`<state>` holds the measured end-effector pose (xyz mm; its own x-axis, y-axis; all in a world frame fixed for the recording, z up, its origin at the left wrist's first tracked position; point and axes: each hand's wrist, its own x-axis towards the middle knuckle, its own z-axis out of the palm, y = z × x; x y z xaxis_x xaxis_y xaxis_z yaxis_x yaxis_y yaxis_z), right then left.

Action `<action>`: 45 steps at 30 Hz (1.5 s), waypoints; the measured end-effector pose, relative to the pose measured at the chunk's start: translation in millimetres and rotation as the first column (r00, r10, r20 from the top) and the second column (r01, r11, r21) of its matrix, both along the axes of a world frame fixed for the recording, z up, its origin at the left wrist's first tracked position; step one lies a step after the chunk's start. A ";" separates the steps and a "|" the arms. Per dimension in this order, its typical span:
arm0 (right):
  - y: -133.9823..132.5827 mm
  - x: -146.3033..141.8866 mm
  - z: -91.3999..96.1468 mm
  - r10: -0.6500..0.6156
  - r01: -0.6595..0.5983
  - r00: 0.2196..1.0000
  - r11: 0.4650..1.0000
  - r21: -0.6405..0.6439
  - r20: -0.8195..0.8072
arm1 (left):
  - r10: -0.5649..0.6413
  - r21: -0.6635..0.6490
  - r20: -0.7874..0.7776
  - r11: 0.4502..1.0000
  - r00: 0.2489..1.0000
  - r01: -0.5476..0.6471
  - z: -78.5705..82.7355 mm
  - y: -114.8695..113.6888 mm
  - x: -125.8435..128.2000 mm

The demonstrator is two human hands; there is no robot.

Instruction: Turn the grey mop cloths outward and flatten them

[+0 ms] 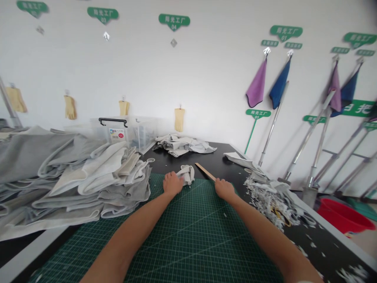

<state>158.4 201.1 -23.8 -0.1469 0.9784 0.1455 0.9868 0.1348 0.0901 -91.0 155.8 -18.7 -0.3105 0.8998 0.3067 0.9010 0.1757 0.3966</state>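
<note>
Wooden strip (205, 171), angled toward 11 o'clock, is touched by the right hand (224, 189), grey scrap (186, 174) by the left hand (172, 184); grips cannot be told.

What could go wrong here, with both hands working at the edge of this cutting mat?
The wooden ruler touching the right hand may slip on the black table. The loose scraps could spread onto the green cutting mat. The crumpled grey cloth by the left hand could shift too.

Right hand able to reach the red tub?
Probably not from here: the right hand rests at the cutting mat's edge, with the scrap pile and table edge between it and the red tub.
</note>
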 end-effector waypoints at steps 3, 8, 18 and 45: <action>6.9 -3.0 -5.2 -0.001 0.001 1.000 0.999 0.055 0.001 | 0.058 -0.026 0.049 0.998 0.997 -0.057 -6.6 11.6 -1.1; 4.4 -3.8 -8.3 0.032 -0.027 0.999 0.991 0.130 -0.036 | -0.009 0.010 0.111 1.000 0.994 0.008 -1.4 17.0 -7.8; -25.8 -24.7 27.3 0.281 -0.224 0.947 0.925 0.307 -0.156 | -0.462 0.372 0.118 0.841 0.879 0.393 67.8 -25.8 0.0; -163.0 -40.4 149.3 0.601 -0.485 0.471 0.788 0.380 -0.646 | -0.660 0.869 0.441 0.482 0.608 -0.107 154.3 -121.8 -13.0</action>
<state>118.1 38.1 125.5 -0.4364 0.7022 0.5626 0.4659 0.7113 -0.5263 -104.0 34.0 135.7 -0.5267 0.4620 0.7135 0.2175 -0.7382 0.6386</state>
